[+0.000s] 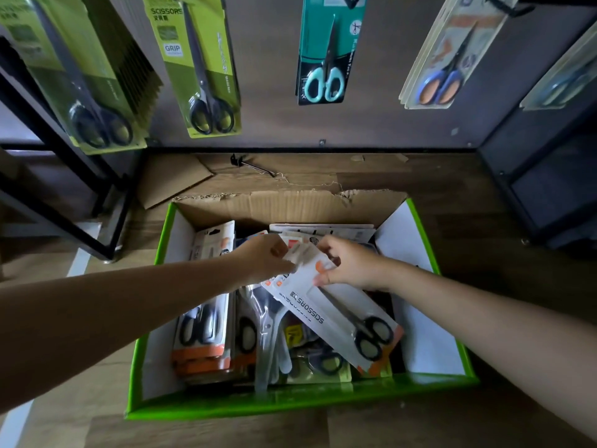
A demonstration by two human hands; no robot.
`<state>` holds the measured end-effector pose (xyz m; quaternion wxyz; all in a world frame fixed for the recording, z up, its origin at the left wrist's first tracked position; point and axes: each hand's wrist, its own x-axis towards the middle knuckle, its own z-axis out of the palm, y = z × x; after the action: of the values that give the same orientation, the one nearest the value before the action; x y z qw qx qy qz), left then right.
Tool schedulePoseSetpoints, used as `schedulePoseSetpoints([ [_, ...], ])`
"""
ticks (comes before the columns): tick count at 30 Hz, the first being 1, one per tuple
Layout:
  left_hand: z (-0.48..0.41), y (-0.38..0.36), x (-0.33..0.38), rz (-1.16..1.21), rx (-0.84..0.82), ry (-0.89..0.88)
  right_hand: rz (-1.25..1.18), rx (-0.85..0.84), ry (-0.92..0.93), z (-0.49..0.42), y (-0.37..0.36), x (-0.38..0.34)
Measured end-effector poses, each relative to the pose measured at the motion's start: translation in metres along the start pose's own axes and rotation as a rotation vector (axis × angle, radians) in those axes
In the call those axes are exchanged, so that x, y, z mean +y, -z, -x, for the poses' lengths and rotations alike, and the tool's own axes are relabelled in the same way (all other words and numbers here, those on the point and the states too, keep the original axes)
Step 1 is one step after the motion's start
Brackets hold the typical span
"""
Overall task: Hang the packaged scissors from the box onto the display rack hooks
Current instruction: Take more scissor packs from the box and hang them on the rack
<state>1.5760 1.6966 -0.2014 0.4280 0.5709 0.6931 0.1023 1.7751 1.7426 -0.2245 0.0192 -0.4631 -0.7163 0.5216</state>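
A green-edged cardboard box [300, 404] on the floor holds several packaged scissors. A white pack of black-handled scissors [342, 318] lies tilted on top of the pile. My left hand [263, 261] pinches its upper left end, where further packs sit stacked beneath. My right hand [349, 265] grips the same end from the right, thumb on the card. More white and orange packs [202, 324] stand along the box's left side. Above hangs the display rack with packs on hooks: green ones [202, 64], a teal one [329, 50], and blue-and-orange ones [449, 56].
A loose black hook [255, 168] and a cardboard flap [174, 182] lie on the wooden floor behind the box. A black metal shelf frame [64, 189] stands at the left, a dark cabinet [549, 182] at the right. The rack's brown backboard [371, 118] rises behind.
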Motion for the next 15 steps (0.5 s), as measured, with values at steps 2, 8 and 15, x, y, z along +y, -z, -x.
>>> schedulePoseSetpoints([
  [2, 0.004, -0.001, 0.004, 0.044, -0.049, -0.012, -0.115, 0.004, 0.025, 0.001, -0.001, 0.003],
  [8, 0.016, -0.011, -0.007, -0.001, -0.156, 0.083, 0.245, 0.134, 0.097, -0.004, 0.015, 0.009],
  [15, 0.021, -0.004, -0.021, -0.054, -0.185, 0.121, 0.979, -0.089, 0.016, -0.011, 0.018, 0.04],
])
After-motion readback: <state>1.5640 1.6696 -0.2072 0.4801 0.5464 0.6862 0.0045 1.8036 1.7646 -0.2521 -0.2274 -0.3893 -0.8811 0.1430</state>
